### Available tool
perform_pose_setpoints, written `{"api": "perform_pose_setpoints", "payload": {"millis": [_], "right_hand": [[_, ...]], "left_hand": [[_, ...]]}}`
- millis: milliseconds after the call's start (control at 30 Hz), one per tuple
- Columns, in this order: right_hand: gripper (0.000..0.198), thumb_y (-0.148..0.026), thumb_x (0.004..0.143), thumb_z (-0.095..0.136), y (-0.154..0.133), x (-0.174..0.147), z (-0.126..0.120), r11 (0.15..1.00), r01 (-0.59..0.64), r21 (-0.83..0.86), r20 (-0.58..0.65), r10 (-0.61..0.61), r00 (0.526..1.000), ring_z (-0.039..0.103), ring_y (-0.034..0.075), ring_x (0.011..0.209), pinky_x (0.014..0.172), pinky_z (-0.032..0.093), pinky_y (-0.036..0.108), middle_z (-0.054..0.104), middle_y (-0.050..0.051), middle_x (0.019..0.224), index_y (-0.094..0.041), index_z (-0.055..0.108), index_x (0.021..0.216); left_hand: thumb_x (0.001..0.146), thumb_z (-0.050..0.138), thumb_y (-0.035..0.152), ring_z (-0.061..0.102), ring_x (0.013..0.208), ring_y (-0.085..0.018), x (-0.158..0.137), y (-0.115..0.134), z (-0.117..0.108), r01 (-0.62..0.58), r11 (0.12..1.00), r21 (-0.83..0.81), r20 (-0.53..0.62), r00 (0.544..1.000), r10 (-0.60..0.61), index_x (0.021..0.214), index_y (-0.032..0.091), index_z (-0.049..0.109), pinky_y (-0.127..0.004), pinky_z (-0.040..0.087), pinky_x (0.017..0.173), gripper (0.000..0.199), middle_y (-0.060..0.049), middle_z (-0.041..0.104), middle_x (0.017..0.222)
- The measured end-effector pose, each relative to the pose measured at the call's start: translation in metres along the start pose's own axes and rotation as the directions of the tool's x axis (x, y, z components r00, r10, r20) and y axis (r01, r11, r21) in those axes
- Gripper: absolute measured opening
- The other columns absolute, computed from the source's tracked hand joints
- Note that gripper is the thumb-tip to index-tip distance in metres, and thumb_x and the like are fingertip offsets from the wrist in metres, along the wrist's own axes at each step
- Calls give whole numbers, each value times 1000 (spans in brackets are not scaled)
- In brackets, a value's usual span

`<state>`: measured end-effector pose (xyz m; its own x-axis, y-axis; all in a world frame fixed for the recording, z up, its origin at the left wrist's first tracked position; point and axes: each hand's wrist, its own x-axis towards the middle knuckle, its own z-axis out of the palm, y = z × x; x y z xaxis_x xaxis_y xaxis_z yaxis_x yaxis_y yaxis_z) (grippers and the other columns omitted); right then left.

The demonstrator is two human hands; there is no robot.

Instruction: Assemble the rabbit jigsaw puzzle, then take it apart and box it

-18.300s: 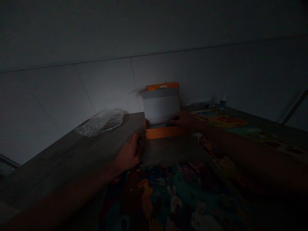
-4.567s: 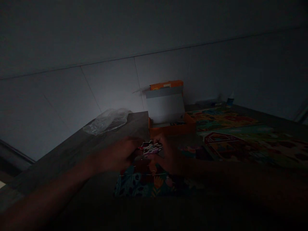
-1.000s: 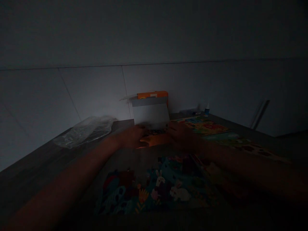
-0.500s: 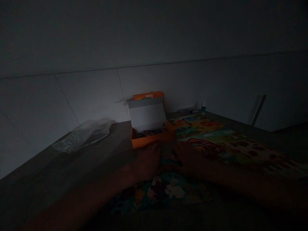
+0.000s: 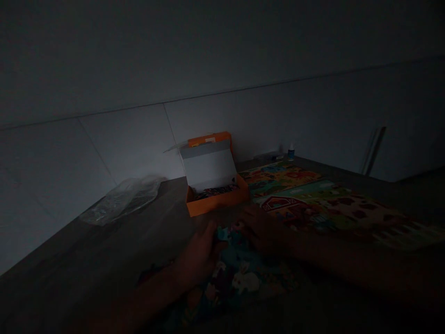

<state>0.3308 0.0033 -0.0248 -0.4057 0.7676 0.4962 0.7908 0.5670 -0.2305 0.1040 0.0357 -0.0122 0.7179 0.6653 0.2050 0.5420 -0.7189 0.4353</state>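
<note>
In dim light, a partly assembled jigsaw puzzle (image 5: 243,280) with a white rabbit on teal lies before me on the dark table. My left hand (image 5: 198,255) is closed at the puzzle's upper left edge, thumb and fingers around a teal part. Opposite it, my right hand (image 5: 259,227) has its fingers curled onto the upper right edge, by a pinkish patch. Shadow hides most fingertips. Just beyond both hands stands an orange box (image 5: 219,204), its lid up, with many small dark pieces inside.
Finished-looking picture panels, one with a red barn (image 5: 283,204) and another with orange animals (image 5: 281,178), lie to the right. A crumpled clear plastic bag (image 5: 121,199) rests at left. A small bottle (image 5: 291,152) stands at the back by the pale wall (image 5: 139,144).
My left hand has moved left and toward me, uncovering teal puzzle area between the hands. My right hand stays near the upper edge. The view has shifted slightly.
</note>
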Motion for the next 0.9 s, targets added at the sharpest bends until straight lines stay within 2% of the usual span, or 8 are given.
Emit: {"api": "perform_pose_setpoints", "payload": {"millis": [167,267,333,533,633,733,800,900], "right_hand": [[15,-19,94,41,-2,1,-5,995,55,88,-112,-45,993,51,19,77,69,42,32,58,8,85,-15,54,86],[14,-18,94,42,-4,-1,-8,989,89,115,-122,-75,990,52,19,75,67,41,31,58,8,84,-16,54,87],[15,-18,95,42,-4,-1,-10,986,107,125,-146,-88,985,52,19,76,67,42,31,58,8,84,-16,55,88],[16,-18,97,42,-3,-1,-9,987,112,112,-165,-92,982,54,19,80,71,44,31,58,8,88,-16,56,90],[16,-19,97,44,-3,0,-7,990,93,103,-177,-74,981,54,19,80,71,45,32,59,8,87,-16,57,88],[16,-18,98,44,-2,0,-8,983,143,112,-188,-121,975,55,18,79,72,47,31,59,7,86,-17,58,91],[16,-19,98,44,-1,-1,-9,974,194,116,-181,-171,968,56,17,80,72,48,29,59,6,87,-17,60,93],[18,-19,98,44,-2,-1,-11,966,239,99,-158,-222,962,56,16,79,69,49,28,59,6,88,-17,62,96]], "left_hand": [[94,45,13,62,93,-26,-4,-1,1,-251,943,218,-52,962,268,109,20,54,-39,51,81,18,-9,65,98],[94,43,14,62,89,-25,-3,1,0,-300,928,222,-85,942,325,106,19,55,-38,52,78,18,-9,65,93],[94,43,17,62,84,-24,-2,1,-1,-254,954,157,-136,952,276,100,19,55,-36,52,73,14,-8,64,89],[90,47,21,64,73,-21,7,-11,-3,40,998,-57,-221,974,-52,95,19,53,-32,49,63,8,-4,65,83],[87,49,15,64,74,-21,12,-15,-4,76,995,-60,-212,973,-87,90,20,53,-32,50,66,7,-4,65,81],[90,48,17,65,82,-22,10,-13,-4,-13,998,-67,-196,981,-1,97,19,56,-33,51,71,11,-6,66,87],[93,46,18,64,90,-22,6,-10,-5,-139,987,-81,-132,983,127,104,19,58,-33,52,78,16,-8,66,97],[94,47,16,62,101,-22,3,-5,-6,-304,947,-99,-34,953,303,115,19,58,-34,51,88,24,-9,64,109]]}}
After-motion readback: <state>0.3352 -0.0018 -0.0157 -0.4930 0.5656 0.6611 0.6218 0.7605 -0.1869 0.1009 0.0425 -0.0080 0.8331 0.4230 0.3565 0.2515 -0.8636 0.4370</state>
